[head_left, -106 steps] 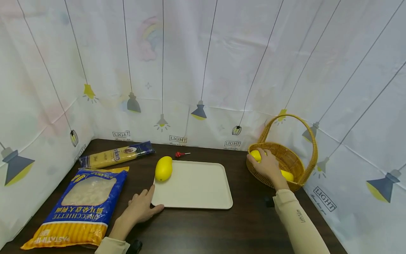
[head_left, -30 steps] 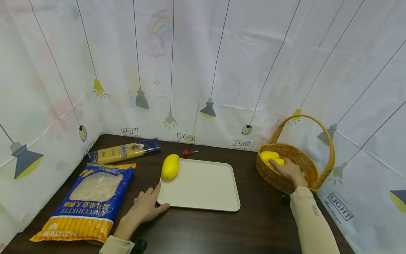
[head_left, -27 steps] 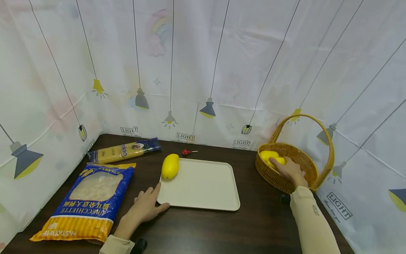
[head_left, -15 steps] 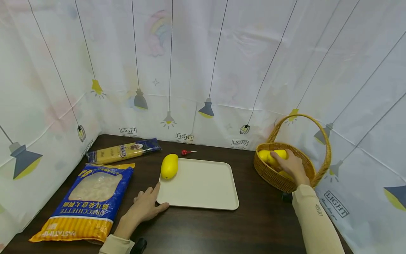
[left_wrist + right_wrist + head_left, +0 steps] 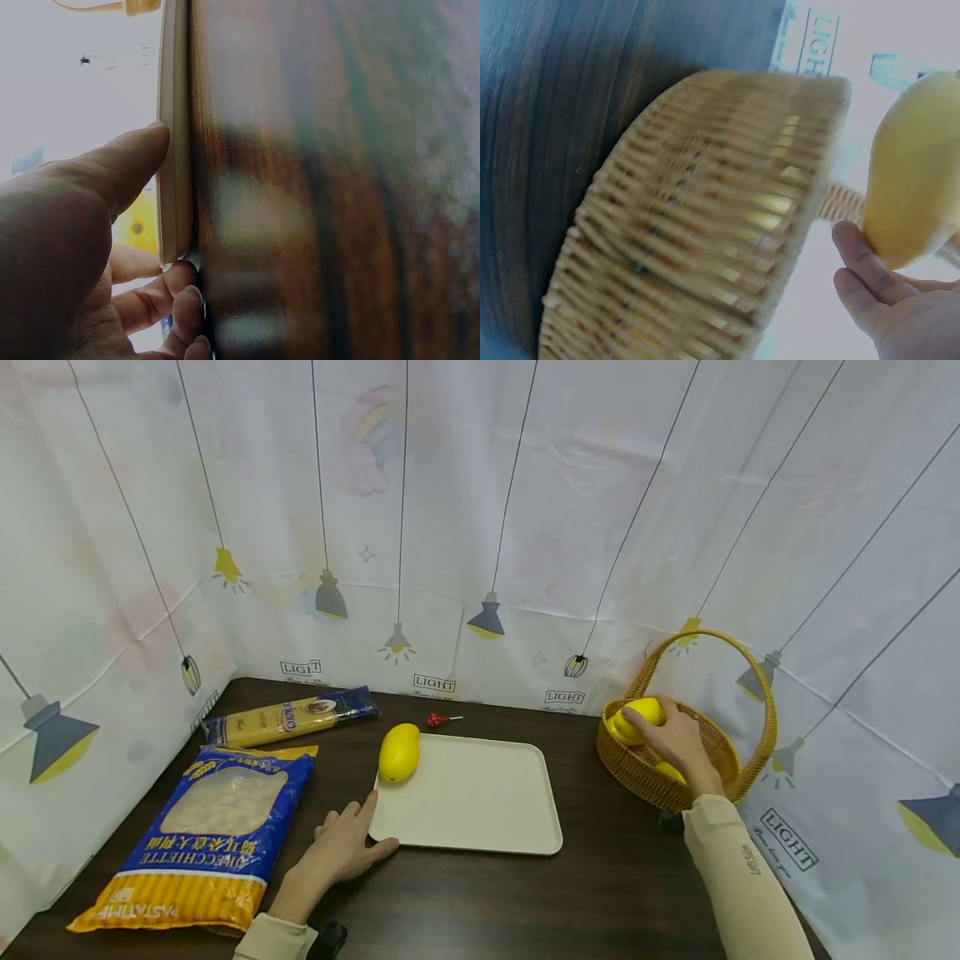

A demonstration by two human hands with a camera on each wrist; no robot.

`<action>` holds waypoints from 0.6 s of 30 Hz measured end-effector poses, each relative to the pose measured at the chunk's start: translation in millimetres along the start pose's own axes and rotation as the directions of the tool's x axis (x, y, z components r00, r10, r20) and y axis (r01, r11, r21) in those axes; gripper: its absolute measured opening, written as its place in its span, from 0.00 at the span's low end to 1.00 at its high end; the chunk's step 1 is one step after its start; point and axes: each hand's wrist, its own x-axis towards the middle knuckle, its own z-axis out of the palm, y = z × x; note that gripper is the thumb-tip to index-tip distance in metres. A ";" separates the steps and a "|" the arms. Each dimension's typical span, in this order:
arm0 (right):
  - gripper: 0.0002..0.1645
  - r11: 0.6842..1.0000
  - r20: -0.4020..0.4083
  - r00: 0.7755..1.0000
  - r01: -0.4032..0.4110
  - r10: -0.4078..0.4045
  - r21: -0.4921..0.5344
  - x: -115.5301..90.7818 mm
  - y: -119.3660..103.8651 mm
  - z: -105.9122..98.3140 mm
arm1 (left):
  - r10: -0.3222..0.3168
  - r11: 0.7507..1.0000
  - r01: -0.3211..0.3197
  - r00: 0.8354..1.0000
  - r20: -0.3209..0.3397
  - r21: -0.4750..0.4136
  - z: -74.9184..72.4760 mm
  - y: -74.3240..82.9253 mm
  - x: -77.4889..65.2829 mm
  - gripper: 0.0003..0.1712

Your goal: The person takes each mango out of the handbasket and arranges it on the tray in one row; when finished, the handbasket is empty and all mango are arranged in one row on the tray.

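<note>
My right hand [image 5: 681,745] grips a yellow mango [image 5: 645,712] over the left side of a wicker basket [image 5: 637,777]. The right wrist view shows this mango [image 5: 915,172] beyond the basket's woven wall [image 5: 682,202], fingers against its lower end. More yellow fruit [image 5: 670,772] lies inside the basket, partly hidden by the hand. On the far left corner of a cream tray [image 5: 480,797] rests another mango [image 5: 399,753]. My left hand [image 5: 337,847] touches the tray's near left corner, thumb along the front rim; the left wrist view shows the thumb [image 5: 139,161] against the tray's edge.
A blue and yellow orecchiette bag [image 5: 202,839] lies left of my left hand, with a long pasta packet [image 5: 292,718] behind it. A red lollipop [image 5: 435,720] lies behind the tray. A printed curtain [image 5: 465,527] backs the dark table [image 5: 480,902].
Within the basket, my right hand has shifted between fruits, taken hold of a mango and raised it towards the left rim. My left hand stays at the tray's corner. The head view has shifted slightly.
</note>
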 end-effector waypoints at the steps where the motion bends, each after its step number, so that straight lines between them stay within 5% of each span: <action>1: 0.63 1.000 -0.004 1.000 0.015 -0.015 -0.001 -0.9 -4.0 0.5 | 0.000 1.000 0.000 1.000 0.001 0.000 0.1 0.1 0.0 0.53; 18: 0.52 0.981 -0.045 0.981 0.190 -0.189 0.032 -8.7 -76.7 34.2 | -0.005 1.000 0.005 1.000 0.010 -0.010 -0.5 1.8 -1.4 0.52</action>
